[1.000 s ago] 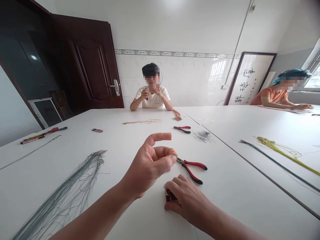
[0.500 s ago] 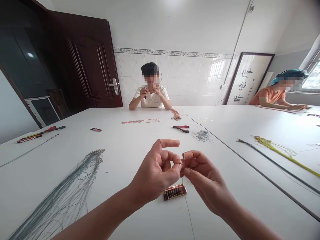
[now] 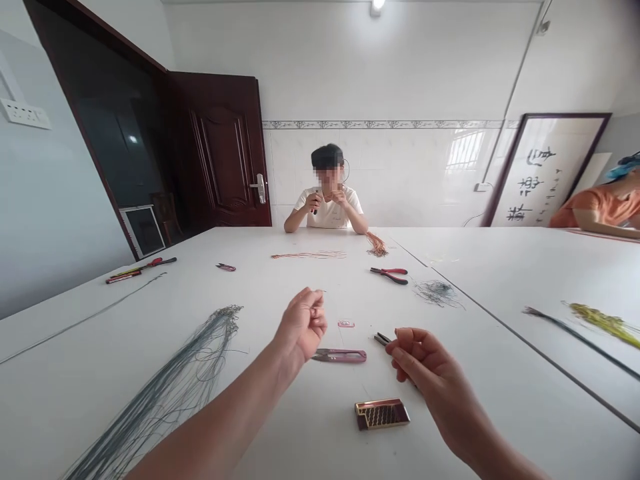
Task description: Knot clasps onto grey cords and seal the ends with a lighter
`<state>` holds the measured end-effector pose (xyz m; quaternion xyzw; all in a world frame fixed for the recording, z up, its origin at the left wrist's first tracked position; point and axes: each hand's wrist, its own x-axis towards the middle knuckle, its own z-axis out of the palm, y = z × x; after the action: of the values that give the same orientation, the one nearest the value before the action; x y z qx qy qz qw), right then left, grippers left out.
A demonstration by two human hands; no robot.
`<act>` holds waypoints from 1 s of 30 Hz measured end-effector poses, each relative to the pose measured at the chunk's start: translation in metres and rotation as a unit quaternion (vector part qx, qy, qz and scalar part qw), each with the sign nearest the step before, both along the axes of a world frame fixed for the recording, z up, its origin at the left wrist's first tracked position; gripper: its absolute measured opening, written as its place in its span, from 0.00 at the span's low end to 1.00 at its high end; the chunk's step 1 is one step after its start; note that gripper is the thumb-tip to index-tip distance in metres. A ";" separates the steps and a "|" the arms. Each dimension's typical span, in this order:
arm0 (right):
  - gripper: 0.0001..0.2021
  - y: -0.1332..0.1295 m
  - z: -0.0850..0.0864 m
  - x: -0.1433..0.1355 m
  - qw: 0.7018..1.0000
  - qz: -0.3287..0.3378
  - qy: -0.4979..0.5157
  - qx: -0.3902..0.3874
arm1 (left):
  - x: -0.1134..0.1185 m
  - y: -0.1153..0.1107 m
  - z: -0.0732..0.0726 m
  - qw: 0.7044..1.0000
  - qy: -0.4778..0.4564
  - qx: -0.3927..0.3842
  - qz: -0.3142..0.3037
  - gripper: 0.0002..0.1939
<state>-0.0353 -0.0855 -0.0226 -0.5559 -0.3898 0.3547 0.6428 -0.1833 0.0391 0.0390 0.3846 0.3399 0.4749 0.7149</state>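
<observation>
My left hand [image 3: 306, 323] is raised over the middle of the table, its fingers closed in a pinch. A short end of thin cord [image 3: 323, 291] sticks out past its fingertips. My right hand [image 3: 425, 370] is closed around small pliers [image 3: 383, 339]; their dark jaws point out beyond my thumb, and the fingers hide most of the handles. Whether the pliers are lifted off the table I cannot tell. Between the hands lie pink-handled thread snips [image 3: 345, 356] and a small pink-edged label [image 3: 346, 324]. A gold and dark red lighter-like case [image 3: 383, 414] lies nearer me.
A bundle of grey-green cords [image 3: 165, 373] spreads on the left. Red-handled pliers [image 3: 390, 275] and a tangle of fine cord [image 3: 437, 292] lie farther back. Yellow-green cords [image 3: 603, 320] are at right. One person [image 3: 330, 207] sits opposite, another [image 3: 600, 203] at far right.
My hands have come apart; the left has moved away to the left with the cord end. The right now holds pliers. The snips and label have come into sight, and the view has shifted.
</observation>
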 end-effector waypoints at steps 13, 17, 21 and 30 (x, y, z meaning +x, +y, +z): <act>0.12 -0.008 0.009 -0.003 0.998 -0.001 -0.019 0.055 | 0.016 -0.060 -0.010 0.986 0.089 0.088 -0.114 0.23; 0.10 -0.010 0.011 -0.006 0.997 0.012 -0.016 0.072 | 0.017 -0.060 -0.015 0.978 0.093 0.131 -0.135 0.24; 0.10 -0.010 0.010 -0.007 0.997 0.018 -0.011 0.073 | 0.019 -0.063 -0.023 0.969 0.088 0.160 -0.167 0.24; 0.14 -0.005 0.003 -0.006 0.999 -0.029 -0.008 0.015 | 0.021 -0.023 -0.039 0.997 0.075 -0.009 -0.026 0.20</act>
<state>-0.0410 -0.0901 -0.0192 -0.5599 -0.3842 0.3256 0.6580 -0.1618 0.0157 -0.0004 0.4215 0.3870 0.4232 0.7025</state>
